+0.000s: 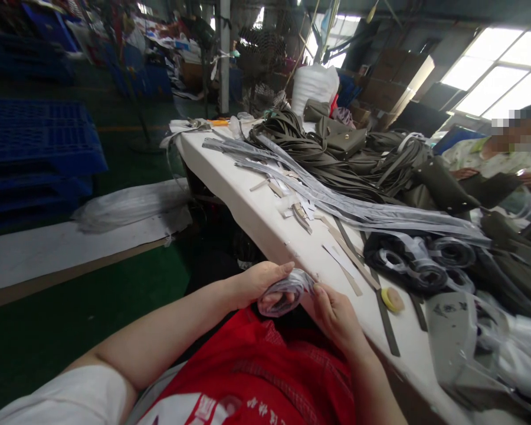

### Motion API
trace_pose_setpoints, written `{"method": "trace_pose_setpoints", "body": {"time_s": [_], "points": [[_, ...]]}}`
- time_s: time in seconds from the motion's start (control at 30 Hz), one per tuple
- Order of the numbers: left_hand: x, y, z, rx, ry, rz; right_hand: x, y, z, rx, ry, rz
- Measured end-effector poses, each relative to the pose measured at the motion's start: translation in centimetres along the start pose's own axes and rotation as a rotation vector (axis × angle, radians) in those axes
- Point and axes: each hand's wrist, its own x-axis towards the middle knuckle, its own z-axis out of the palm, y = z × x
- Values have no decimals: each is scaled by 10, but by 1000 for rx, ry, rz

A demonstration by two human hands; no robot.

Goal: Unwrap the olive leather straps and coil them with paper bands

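A coiled strap in clear plastic (288,290) is held up at the near edge of the white table (274,227), above my red apron. My left hand (265,283) grips the coil from its left side, thumb on top and some fingers through the middle. On its right side, my right hand (334,310) pinches the plastic end between thumb and fingers. Long plastic-sleeved straps (336,198) lie across the table beyond my hands. Several wrapped coils (429,274) rest on the right, near a roll of yellow tape (392,300).
Dark olive straps and bags (327,153) are heaped at the back of the table. Another person (478,156) handles olive pieces at the right. Paper and strap scraps (301,215) lie mid-table. Blue pallets (39,147) stand at the left, near a plastic-wrapped bundle (133,203) on the floor.
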Motion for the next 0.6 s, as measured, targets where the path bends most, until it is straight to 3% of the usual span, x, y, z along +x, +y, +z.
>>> {"method": "trace_pose_setpoints", "body": {"time_s": [0.1,0.2,0.33,0.4,0.47,0.53,0.6], "points": [[1,5,12,-229,16,64,-5,-11,30,367,-65,41],[5,4,28,-410,93,100,-7,-26,55,636,7,163],[12,-9,36,-462,160,158,-5,-34,54,685,136,257],[13,-16,32,-344,185,186,-6,-28,39,575,132,232],[12,-22,25,-90,266,253,-11,-19,19,391,63,168],[10,-26,19,278,318,338,-18,-12,2,162,-113,105],[7,-30,18,620,215,381,-23,-8,-8,-27,-292,88]]}}
